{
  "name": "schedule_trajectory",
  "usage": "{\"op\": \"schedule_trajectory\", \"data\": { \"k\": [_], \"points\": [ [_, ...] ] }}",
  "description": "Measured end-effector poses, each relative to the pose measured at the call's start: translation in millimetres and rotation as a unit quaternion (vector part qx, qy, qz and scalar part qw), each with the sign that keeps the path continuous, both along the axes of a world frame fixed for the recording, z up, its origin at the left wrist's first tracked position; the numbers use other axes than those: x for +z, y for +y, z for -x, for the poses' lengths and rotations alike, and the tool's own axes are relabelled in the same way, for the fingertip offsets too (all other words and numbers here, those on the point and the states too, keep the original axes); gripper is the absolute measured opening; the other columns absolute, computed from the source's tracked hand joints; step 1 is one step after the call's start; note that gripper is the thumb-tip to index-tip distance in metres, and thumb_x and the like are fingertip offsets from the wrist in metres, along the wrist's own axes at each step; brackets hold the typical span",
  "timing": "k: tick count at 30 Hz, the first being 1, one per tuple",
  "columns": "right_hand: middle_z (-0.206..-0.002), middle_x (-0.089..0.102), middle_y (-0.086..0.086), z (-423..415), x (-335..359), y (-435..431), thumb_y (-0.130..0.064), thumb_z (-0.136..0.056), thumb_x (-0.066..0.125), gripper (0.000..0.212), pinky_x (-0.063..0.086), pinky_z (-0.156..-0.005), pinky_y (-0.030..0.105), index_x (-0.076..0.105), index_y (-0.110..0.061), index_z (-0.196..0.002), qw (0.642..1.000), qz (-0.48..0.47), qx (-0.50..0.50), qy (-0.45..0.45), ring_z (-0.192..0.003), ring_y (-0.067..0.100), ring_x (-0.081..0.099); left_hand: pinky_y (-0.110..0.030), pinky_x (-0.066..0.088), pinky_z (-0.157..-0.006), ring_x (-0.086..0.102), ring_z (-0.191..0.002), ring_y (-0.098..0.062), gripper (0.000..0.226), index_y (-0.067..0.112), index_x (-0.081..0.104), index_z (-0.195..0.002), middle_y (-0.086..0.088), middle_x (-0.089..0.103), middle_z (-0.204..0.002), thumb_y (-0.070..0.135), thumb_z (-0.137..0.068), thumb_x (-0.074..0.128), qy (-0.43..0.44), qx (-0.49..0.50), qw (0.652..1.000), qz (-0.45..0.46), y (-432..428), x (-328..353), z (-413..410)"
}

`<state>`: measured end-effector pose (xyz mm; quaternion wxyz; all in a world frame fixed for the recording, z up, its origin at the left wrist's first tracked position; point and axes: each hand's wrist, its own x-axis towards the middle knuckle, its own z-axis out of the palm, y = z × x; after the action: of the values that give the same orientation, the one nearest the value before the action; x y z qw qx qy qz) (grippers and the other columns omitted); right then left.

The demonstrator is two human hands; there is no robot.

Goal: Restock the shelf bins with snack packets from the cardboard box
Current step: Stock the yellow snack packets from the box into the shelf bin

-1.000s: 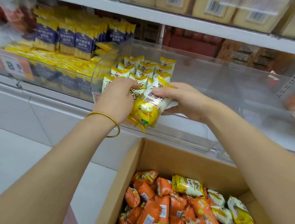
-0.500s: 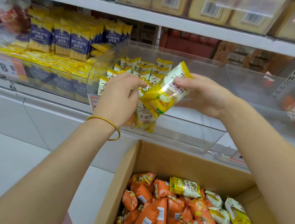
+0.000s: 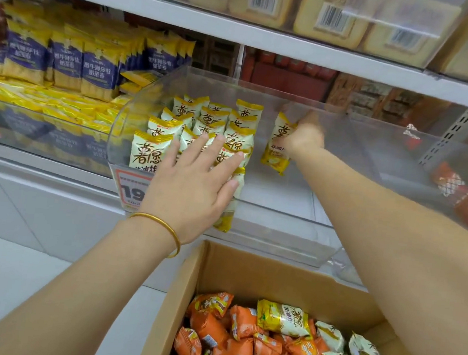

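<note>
Half a second earlier both hands held one yellow-and-white packet in front of the shelf, at the centre of the frame. Now the right hand (image 3: 304, 134) has carried that packet (image 3: 277, 150) alone into the clear bin (image 3: 377, 153), right of centre. It holds the packet upright beside the standing rows of packets (image 3: 205, 114), so this one looks nearly placed. The fingers are closed around the packet's upper part, though they are blurred through the plastic. The left hand (image 3: 194, 178) has let go and lies flat, fingers straight and spread, pressing on the front rows, seemingly to steady them. The cardboard box (image 3: 245, 270), at the lower centre of the frame, holds many more snack packets (image 3: 234, 354).
</note>
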<state>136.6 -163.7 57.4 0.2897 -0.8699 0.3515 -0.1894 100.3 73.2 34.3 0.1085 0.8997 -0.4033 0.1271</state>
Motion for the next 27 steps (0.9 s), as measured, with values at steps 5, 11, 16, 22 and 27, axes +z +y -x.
{"op": "schedule_trajectory", "data": {
  "k": [5, 11, 16, 22, 27],
  "points": [
    [-0.137, 0.041, 0.015, -34.6, -16.2, -12.1, -0.012, -0.086, 0.066, 0.059, 0.04, -0.093, 0.03, 0.039, -0.015, -0.138, 0.998, 0.052, -0.012, 0.026, -0.121, 0.03, 0.047, -0.052, 0.022, -0.111, 0.034, -0.137, -0.032, 0.057, 0.027, 0.044, -0.141, -0.01, 0.041, -0.147, 0.043, -0.094, 0.017, -0.027, -0.007, 0.999, 0.015, 1.6, -6.2, -1.7],
    [-0.131, 0.035, 0.014, -47.7, -30.2, 2.6, -0.004, -0.084, 0.066, 0.062, 0.044, -0.086, 0.038, 0.035, -0.014, -0.137, 0.997, 0.027, -0.01, -0.066, -0.104, 0.038, 0.056, -0.052, 0.026, -0.109, 0.038, -0.135, -0.034, 0.053, 0.027, 0.046, -0.139, -0.011, 0.043, -0.145, 0.041, -0.093, 0.022, -0.042, -0.001, 0.999, 0.03, -1.7, -9.2, -3.9],
    [-0.14, 0.03, 0.014, -37.7, -22.3, 6.5, -0.015, -0.078, 0.077, 0.088, 0.042, -0.095, 0.038, 0.02, -0.015, -0.146, 0.997, -0.038, -0.02, -0.065, -0.119, 0.035, 0.049, -0.05, 0.022, -0.111, 0.032, -0.138, -0.033, 0.056, 0.028, 0.04, -0.143, -0.011, 0.036, -0.15, 0.044, -0.093, 0.019, -0.028, -0.002, 0.999, 0.026, -0.9, -8.8, -4.1],
    [-0.139, 0.037, 0.013, 32.4, 22.8, 43.9, -0.009, -0.083, 0.07, 0.073, 0.046, -0.084, 0.031, 0.027, -0.011, -0.142, 0.989, -0.08, 0.036, -0.123, -0.109, 0.026, 0.053, -0.041, 0.014, -0.116, 0.02, -0.142, -0.028, 0.062, 0.024, 0.033, -0.146, -0.01, 0.023, -0.155, 0.049, -0.091, 0.017, 0.007, -0.022, 0.996, 0.085, 5.6, 2.1, 3.0],
    [-0.108, 0.053, 0.002, 176.8, 24.8, 95.1, -0.002, -0.087, 0.062, 0.034, 0.058, -0.065, 0.036, 0.053, -0.02, -0.114, 0.955, -0.126, 0.183, -0.195, -0.077, 0.021, 0.065, -0.045, 0.031, -0.101, 0.046, -0.121, -0.039, 0.043, 0.007, 0.056, -0.127, -0.017, 0.046, -0.139, 0.027, -0.092, 0.041, -0.084, -0.104, 0.982, 0.133, 16.1, 10.6, 40.4]
  ]
}}
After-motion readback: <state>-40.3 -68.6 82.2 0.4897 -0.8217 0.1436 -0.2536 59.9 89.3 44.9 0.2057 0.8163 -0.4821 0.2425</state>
